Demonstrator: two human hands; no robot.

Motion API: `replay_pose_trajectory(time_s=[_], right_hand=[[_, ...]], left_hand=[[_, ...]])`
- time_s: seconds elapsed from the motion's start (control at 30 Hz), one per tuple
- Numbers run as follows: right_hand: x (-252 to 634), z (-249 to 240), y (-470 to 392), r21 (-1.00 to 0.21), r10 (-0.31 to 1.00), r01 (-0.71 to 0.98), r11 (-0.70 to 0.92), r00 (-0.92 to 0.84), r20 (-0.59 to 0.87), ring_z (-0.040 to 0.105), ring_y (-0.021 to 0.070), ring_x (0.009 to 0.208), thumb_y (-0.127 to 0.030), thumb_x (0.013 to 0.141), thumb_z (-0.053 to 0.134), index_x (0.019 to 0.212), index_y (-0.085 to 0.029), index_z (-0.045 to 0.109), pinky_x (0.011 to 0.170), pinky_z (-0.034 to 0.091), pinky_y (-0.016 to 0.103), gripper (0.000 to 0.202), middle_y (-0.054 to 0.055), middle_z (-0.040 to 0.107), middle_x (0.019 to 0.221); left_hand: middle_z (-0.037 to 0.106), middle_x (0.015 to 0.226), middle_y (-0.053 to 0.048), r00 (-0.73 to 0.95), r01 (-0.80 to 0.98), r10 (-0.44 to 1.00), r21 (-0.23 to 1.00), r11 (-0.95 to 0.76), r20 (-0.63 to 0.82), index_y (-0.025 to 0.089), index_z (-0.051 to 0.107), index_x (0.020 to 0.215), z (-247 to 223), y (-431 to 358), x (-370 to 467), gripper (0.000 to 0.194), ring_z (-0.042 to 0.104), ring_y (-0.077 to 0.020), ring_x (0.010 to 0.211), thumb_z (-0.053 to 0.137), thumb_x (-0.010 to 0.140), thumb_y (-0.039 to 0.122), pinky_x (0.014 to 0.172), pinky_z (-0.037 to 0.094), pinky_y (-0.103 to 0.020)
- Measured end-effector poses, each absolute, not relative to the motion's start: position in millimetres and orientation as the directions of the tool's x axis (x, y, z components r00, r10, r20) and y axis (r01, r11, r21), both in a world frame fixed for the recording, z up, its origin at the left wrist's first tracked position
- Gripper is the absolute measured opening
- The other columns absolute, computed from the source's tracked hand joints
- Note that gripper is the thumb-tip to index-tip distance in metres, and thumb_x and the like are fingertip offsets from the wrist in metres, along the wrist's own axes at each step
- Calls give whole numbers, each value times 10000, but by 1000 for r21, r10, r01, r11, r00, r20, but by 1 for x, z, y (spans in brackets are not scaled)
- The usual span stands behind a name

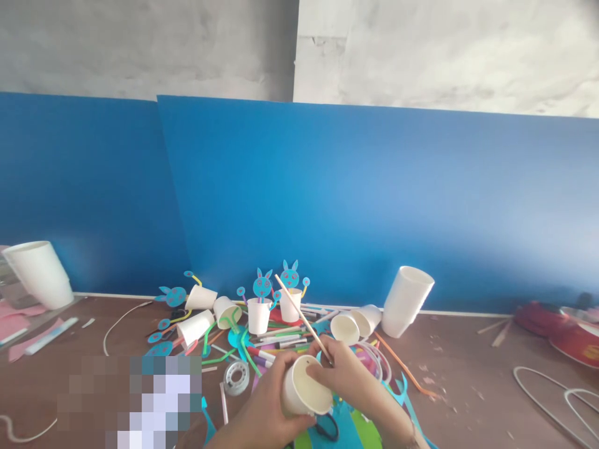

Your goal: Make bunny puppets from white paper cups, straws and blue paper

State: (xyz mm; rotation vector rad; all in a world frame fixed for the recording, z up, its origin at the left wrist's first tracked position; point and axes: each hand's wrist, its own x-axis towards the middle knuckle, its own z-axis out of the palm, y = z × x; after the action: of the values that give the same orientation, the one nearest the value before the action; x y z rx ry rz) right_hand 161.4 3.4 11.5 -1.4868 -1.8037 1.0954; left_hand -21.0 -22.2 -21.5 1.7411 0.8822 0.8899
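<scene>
Low in the middle of the view, my left hand [266,402] wraps round a white paper cup [311,390], its open mouth tilted towards me. A small dark hole shows near its far rim. My right hand [349,374] grips a thin wooden stick [302,318] that slants up to the left, its lower end by the cup's rim. The right thumb reaches into the cup's mouth. Just beyond stand two cups with blue paper rabbit heads, a nearer one [258,317] and a farther one [291,305].
More rabbit cups lie tipped over at left, one cup [194,327] among them. A tape roll [236,378], scissors [327,427], several markers and bent straws crowd the brown table. A tall stack of cups [407,302] stands right, before a blue panel [327,199].
</scene>
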Motion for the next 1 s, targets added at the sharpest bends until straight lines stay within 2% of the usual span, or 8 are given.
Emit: replay_pose_trajectory(time_s=[0.3,0.5,0.6,0.77,0.87,1.0], right_hand=[[160,12,5,-852,973,514,95,-230,-30,334,100,555,-148,679,589,741,-196,533,498,234,222,97,-77,342,595],[162,10,5,-869,961,493,37,-255,-104,320,96,542,-143,667,577,746,-194,526,488,220,219,107,-82,336,567],[163,11,5,-874,960,483,53,-264,-88,325,96,550,-132,658,571,721,-195,509,490,224,217,108,-82,340,574],[161,15,3,-844,972,534,57,-224,-76,305,101,520,-143,683,583,779,-192,554,472,207,225,112,-93,302,545],[158,19,1,-820,975,557,132,-220,7,376,107,558,-154,706,575,749,-184,585,504,274,224,53,-57,412,620],[154,24,-4,-752,963,603,264,-206,173,514,153,720,-104,705,518,707,-186,567,646,383,243,96,1,544,769]], left_hand=[[558,1216,-93,479,191,858,932,-307,184,236,439,1205,-21,-23,-20,639,573,-282,1067,718,640,129,893,452,-381],[538,1259,-107,454,166,863,931,-326,221,225,458,1226,-25,-24,-19,659,544,-300,1124,743,636,160,937,437,-391],[537,1264,-110,462,177,860,927,-330,218,224,464,1230,-25,-25,-19,675,530,-309,1147,753,623,162,958,426,-400],[523,1275,-116,466,201,857,917,-345,220,225,451,1238,-25,-23,-21,671,534,-305,1148,747,639,172,967,422,-404],[528,1276,-113,466,218,860,915,-339,207,228,454,1236,-27,-22,-22,655,529,-306,1155,731,646,168,972,419,-410],[529,1294,-129,426,282,882,896,-343,203,229,441,1268,-32,-21,-21,699,510,-333,1178,722,630,167,996,395,-446]])
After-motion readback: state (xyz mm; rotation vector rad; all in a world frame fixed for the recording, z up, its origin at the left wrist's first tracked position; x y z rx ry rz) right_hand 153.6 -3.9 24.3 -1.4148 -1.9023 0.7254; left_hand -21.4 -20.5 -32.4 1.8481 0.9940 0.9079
